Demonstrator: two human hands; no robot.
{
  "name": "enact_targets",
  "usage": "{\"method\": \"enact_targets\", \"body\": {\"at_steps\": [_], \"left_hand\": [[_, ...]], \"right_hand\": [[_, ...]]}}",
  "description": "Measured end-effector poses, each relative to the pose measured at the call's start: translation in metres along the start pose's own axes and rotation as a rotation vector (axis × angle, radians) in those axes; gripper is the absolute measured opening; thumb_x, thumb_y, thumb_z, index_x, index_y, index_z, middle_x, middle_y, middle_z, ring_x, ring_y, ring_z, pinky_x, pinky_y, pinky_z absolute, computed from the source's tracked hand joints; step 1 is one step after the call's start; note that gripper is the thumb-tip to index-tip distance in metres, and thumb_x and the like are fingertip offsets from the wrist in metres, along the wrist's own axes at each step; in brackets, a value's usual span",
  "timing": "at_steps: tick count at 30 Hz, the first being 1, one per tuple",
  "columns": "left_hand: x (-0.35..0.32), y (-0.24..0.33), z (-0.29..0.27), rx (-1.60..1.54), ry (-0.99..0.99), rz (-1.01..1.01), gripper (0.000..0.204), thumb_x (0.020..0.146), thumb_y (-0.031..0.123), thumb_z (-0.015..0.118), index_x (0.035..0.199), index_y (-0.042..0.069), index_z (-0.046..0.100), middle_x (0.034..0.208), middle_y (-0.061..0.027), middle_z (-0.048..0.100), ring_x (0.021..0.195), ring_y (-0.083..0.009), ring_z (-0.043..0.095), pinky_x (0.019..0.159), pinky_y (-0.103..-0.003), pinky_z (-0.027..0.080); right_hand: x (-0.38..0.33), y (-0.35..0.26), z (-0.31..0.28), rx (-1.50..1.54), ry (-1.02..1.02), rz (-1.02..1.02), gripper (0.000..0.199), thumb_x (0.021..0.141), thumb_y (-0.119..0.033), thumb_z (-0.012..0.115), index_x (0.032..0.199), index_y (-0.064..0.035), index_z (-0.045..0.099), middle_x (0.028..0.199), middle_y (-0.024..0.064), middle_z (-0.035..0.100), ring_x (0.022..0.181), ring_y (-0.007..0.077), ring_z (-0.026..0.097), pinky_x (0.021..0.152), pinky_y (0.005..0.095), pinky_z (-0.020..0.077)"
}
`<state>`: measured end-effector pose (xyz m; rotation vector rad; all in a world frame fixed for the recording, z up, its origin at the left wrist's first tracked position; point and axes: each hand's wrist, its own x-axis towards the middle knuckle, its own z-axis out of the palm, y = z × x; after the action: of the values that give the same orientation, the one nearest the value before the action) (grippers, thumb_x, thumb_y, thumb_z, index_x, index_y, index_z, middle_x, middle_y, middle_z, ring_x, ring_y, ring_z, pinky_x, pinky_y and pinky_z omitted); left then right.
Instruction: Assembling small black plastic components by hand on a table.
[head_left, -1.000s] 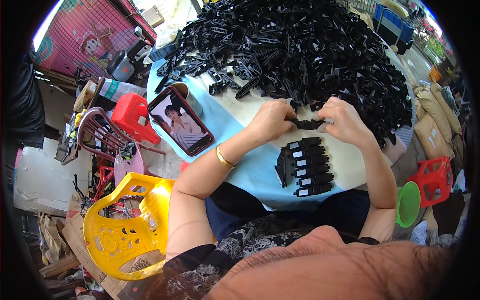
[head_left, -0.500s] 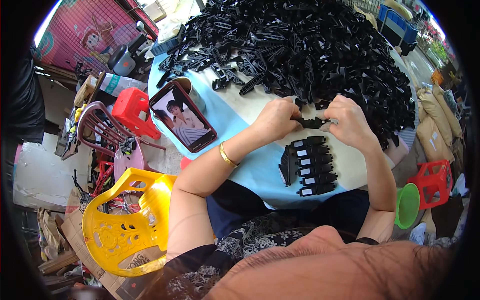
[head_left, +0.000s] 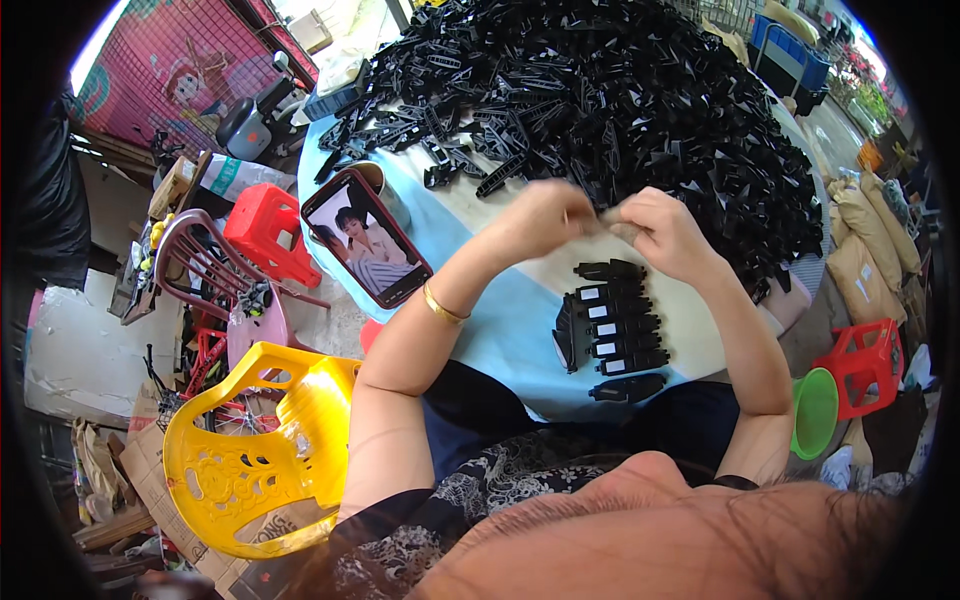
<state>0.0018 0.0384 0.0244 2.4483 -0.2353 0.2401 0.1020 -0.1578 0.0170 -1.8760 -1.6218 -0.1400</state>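
My left hand [head_left: 548, 222] hovers over the table between the big heap and a short row of black plastic parts [head_left: 625, 328]; its fingers are smeared by motion. Close beside it, my right hand [head_left: 668, 235] has thumb and fingers pinched together, and what they hold, if anything, cannot be made out. Below the hands the parts lie side by side, several with a small white rectangle on top. At the row's far end lies a black part [head_left: 610, 270] showing no white patch. Another black part [head_left: 564, 335] lies crosswise at the row's left.
A large heap of black plastic parts [head_left: 600, 100] covers the far side of the cloth-covered table [head_left: 500, 350]. At the left a phone [head_left: 366, 237] leans on a cup [head_left: 392, 195]. A yellow chair [head_left: 235, 455] stands left; a green bin [head_left: 815, 412] and red stool [head_left: 865, 370] stand right.
The black part held between both hands now lies at the row's far end. My hands have come off it and closer together. The nearest part in the row no longer shows its white patch.
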Motion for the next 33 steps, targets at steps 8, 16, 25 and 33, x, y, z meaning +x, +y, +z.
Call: {"method": "enact_targets", "body": {"at_steps": [8, 16, 25, 33], "left_hand": [[0.017, -0.019, 0.02, 0.424, 0.347, 0.237, 0.048, 0.07, 0.001, 0.062, 0.117, 0.009, 0.059, 0.114, -0.0063, 0.059, 0.107, -0.0276, 0.049, 0.094, -0.04, 0.037], [0.008, 0.003, 0.026, 0.545, 0.274, 0.258, 0.017, 0.072, 0.012, 0.065, 0.088, 0.008, 0.064, 0.091, -0.0051, 0.055, 0.095, -0.0239, 0.05, 0.084, -0.036, 0.039], [-0.015, 0.021, 0.024, 0.282, 0.121, -0.171, 0.033, 0.081, 0.016, 0.057, 0.111, 0.002, 0.052, 0.065, -0.0156, 0.061, 0.058, -0.0305, 0.061, 0.057, -0.04, 0.048], [-0.012, -0.005, 0.028, -0.083, 0.026, -0.161, 0.028, 0.082, 0.007, 0.057, 0.111, 0.006, 0.06, 0.075, -0.0101, 0.057, 0.072, -0.0213, 0.059, 0.065, -0.031, 0.048]], "right_hand": [[0.01, -0.003, 0.015, -0.218, -0.096, -0.14, 0.025, 0.07, 0.003, 0.057, 0.093, -0.0041, 0.062, 0.094, 0.0048, 0.06, 0.084, 0.0247, 0.053, 0.076, 0.0327, 0.0486], [-0.013, -0.006, -0.007, -0.185, -0.085, 0.035, 0.025, 0.066, 0.002, 0.061, 0.091, -0.0014, 0.062, 0.089, 0.0089, 0.06, 0.085, 0.0266, 0.056, 0.075, 0.0344, 0.0482], [-0.015, -0.006, -0.013, -0.184, -0.139, 0.106, 0.029, 0.07, 0.003, 0.059, 0.099, -0.0012, 0.064, 0.088, 0.011, 0.061, 0.09, 0.0281, 0.056, 0.079, 0.0374, 0.0475], [-0.006, -0.016, -0.005, 0.405, -0.061, 0.445, 0.025, 0.089, -0.007, 0.056, 0.114, -0.0008, 0.053, 0.07, 0.0088, 0.054, 0.061, 0.0125, 0.048, 0.06, 0.0271, 0.0409]]}}
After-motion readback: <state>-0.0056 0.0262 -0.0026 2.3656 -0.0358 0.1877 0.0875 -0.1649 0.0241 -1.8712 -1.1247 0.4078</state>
